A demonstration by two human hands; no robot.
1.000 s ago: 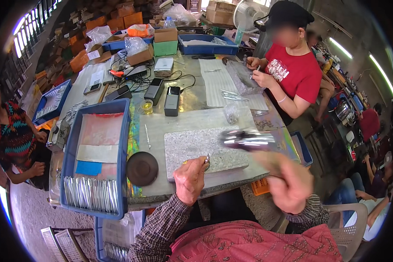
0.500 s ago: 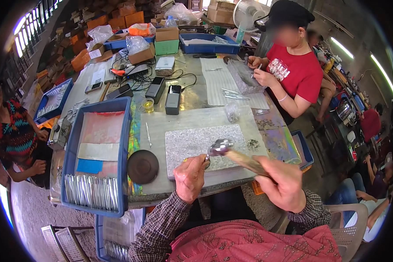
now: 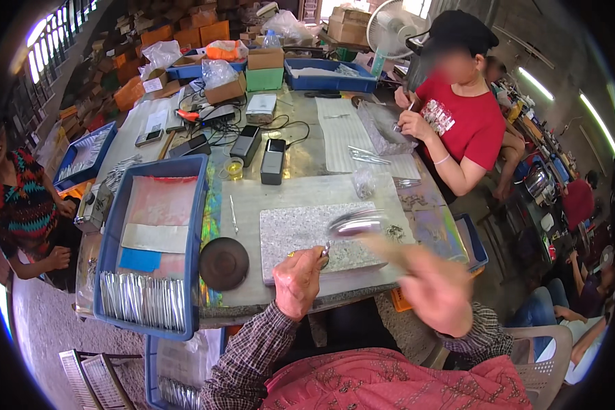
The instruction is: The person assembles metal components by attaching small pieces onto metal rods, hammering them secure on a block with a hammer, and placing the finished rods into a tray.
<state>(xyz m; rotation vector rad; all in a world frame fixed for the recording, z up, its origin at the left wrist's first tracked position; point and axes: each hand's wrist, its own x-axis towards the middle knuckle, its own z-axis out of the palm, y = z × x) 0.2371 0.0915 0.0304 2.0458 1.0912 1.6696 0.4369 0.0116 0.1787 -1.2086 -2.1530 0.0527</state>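
My left hand [image 3: 298, 281] is closed at the front part of a speckled grey stone block [image 3: 290, 229]. Its fingertips pinch a small shiny metal piece [image 3: 326, 249], mostly hidden by them. Smeared by motion, my right hand [image 3: 436, 287] grips a hammer by its wooden handle. The rounded metal hammer head [image 3: 357, 223] hangs above the block, just above and right of the pinched piece. Small dark metal bits [image 3: 394, 232] are scattered at the block's right end. One slim silver metal stick [image 3: 234, 214] lies on the sheet to the left of the block.
A dark round disc [image 3: 223, 264] lies left of the block, beside a blue tray [image 3: 201, 205] with rows of silver sticks. Farther back are black power banks [image 3: 273, 162] with cables. A person in red [image 3: 461, 133] works across the table's right side; another person [image 3: 31, 205] sits left.
The hammer head has moved slightly and is now streaked by motion, as is my right hand. My left hand keeps its pinch in nearly the same place.
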